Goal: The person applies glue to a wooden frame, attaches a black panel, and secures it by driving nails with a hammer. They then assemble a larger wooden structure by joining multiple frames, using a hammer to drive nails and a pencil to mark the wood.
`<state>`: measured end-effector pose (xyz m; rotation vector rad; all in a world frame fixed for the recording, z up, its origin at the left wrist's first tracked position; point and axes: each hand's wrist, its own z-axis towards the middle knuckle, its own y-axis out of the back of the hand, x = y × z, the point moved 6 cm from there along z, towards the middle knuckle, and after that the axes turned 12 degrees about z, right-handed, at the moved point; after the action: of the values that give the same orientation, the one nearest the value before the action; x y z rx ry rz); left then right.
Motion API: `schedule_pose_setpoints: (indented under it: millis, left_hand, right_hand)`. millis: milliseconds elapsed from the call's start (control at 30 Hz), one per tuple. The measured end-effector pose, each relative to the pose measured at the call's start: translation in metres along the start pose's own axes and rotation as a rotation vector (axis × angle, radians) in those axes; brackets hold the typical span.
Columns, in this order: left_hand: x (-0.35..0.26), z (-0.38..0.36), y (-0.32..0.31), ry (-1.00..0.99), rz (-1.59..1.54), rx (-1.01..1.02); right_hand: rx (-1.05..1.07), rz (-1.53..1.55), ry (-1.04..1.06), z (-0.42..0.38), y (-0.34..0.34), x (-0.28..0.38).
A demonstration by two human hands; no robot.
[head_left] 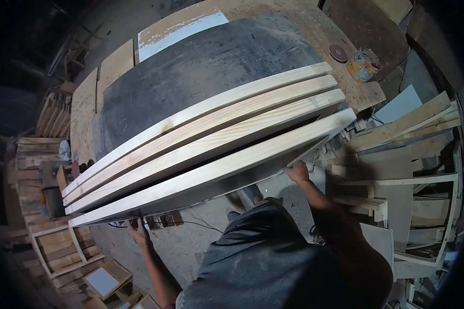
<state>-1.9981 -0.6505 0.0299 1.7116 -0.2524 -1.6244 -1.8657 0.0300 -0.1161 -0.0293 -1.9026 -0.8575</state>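
Nearest to me, a pale wooden-framed panel (pixel 216 170) stands on its long edge, its right end leaning out towards me. My left hand (pixel 138 233) grips its lower side near the left end, fingers partly hidden by it. Farther right, my right hand (pixel 297 172) is closed on the same lower side. Behind this panel several similar pale wooden pieces (pixel 206 110) stand on edge side by side, with narrow gaps between them. They rest on a worktable with a dark, scuffed top (pixel 206 56).
An abrasive disc (pixel 338 53) and a colourful tin (pixel 364 65) sit at the table's far right. Wooden boards and frames (pixel 423 180) crowd the right side. Stacked wood (pixel 41 180) stands at left, framed pieces (pixel 105 280) lower down. A dark cable (pixel 198 223) crosses the floor.
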Motion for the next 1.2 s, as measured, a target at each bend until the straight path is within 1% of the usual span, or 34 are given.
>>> schedule_pose_setpoints:
  millis: [67,133,200,267,300,333,367,400,433,467,500,533,567,600,633,667,733,767,800,833,867,900,933,967,1000,1033,1100,1133,1200]
  left_hand:
    - [0.001,0.001,0.002,0.001,-0.014,-0.021]
    - [0.002,0.005,0.000,0.016,0.148,0.044]
    - [-0.007,0.003,-0.005,-0.017,0.117,0.038]
    - [-0.010,0.004,-0.008,-0.051,0.087,0.034]
    - [0.001,0.006,-0.009,-0.084,0.071,0.012]
    - [0.018,0.009,-0.010,-0.117,0.056,-0.011]
    - [0.019,0.010,-0.014,-0.028,0.046,0.016]
    - [0.017,0.004,-0.017,-0.028,0.050,0.024]
    - [0.023,-0.007,-0.022,0.078,-0.043,0.052]
    - [0.001,-0.021,-0.024,0.186,-0.137,0.075]
    - [0.052,-0.004,-0.022,0.045,0.015,0.017]
    - [0.020,-0.020,-0.024,0.024,0.005,-0.005]
    - [0.006,-0.030,-0.028,-0.007,0.046,-0.029]
    - [-0.002,-0.039,-0.025,-0.034,0.088,-0.058]
    - [0.008,-0.045,-0.028,0.010,0.053,-0.054]
    - [0.017,-0.050,-0.033,0.053,0.015,-0.047]
    - [-0.013,-0.077,-0.046,0.154,-0.057,0.125]
    - [-0.018,-0.095,-0.052,0.215,0.000,0.234]
    - [-0.016,-0.110,-0.056,0.276,0.054,0.345]
    - [0.015,-0.122,-0.065,0.244,0.067,0.464]
    - [0.040,-0.142,-0.070,0.215,0.081,0.585]
    - [0.066,-0.168,-0.067,0.188,0.213,0.596]
    - [0.077,-0.190,-0.064,0.165,0.341,0.605]
    - [0.090,-0.212,-0.052,0.279,0.385,0.601]
    - [0.101,-0.239,-0.040,0.396,0.421,0.597]
    - [0.122,-0.264,-0.031,0.428,0.397,0.553]
    - [0.193,-0.329,-0.008,0.662,0.299,0.508]
    - [0.214,-0.355,0.005,0.699,0.258,0.447]
    - [0.252,-0.425,0.031,0.846,0.269,0.316]
  right_hand:
    - [0.024,-0.067,-0.087,0.006,0.001,0.003]
    - [0.009,-0.060,-0.063,0.012,-0.005,-0.007]
    - [0.014,-0.052,-0.112,0.002,0.009,0.025]
    - [0.026,-0.019,-0.125,0.015,-0.005,-0.009]
    - [0.045,0.009,-0.142,0.019,-0.012,-0.021]
    - [0.042,0.013,-0.135,0.017,-0.011,-0.018]
    - [0.042,-0.007,-0.102,0.015,-0.008,-0.012]
    - [0.044,-0.028,-0.068,0.013,-0.005,-0.003]
    - [0.079,0.005,-0.132,0.012,-0.005,-0.003]
    - [0.088,0.007,-0.118,0.013,-0.008,-0.008]
    - [0.077,-0.029,-0.171,0.013,-0.011,-0.022]
    - [0.073,-0.065,-0.217,0.014,-0.018,-0.039]
    - [0.165,-0.177,-0.179,0.017,-0.030,-0.054]
    - [0.186,-0.134,-0.206,0.017,-0.041,-0.078]
    - [0.206,-0.091,-0.234,0.017,-0.051,-0.102]
    - [0.159,0.106,-0.344,0.011,-0.058,-0.127]
    - [0.339,0.144,-0.421,0.019,-0.106,-0.234]
    - [0.445,0.040,-0.739,-0.016,-0.079,-0.187]
    - [0.809,0.280,-0.665,-0.015,-0.100,-0.259]
    - [0.842,0.291,-0.618,-0.019,-0.118,-0.292]
    - [1.024,0.349,-0.873,-0.034,-0.132,-0.288]
    - [0.979,0.153,-0.879,-0.044,-0.131,-0.290]
    - [0.960,0.037,-0.863,-0.050,-0.132,-0.248]
    - [0.975,-0.043,-0.837,-0.052,-0.136,-0.220]
    - [0.995,-0.107,-0.789,-0.053,-0.142,-0.190]
    - [1.021,-0.186,-0.721,-0.050,-0.151,-0.160]
    - [1.062,-0.386,-0.544,-0.044,-0.170,-0.107]
    - [1.043,-0.408,-0.453,-0.042,-0.177,-0.082]
    - [1.133,-0.540,-0.318,-0.041,-0.200,-0.034]
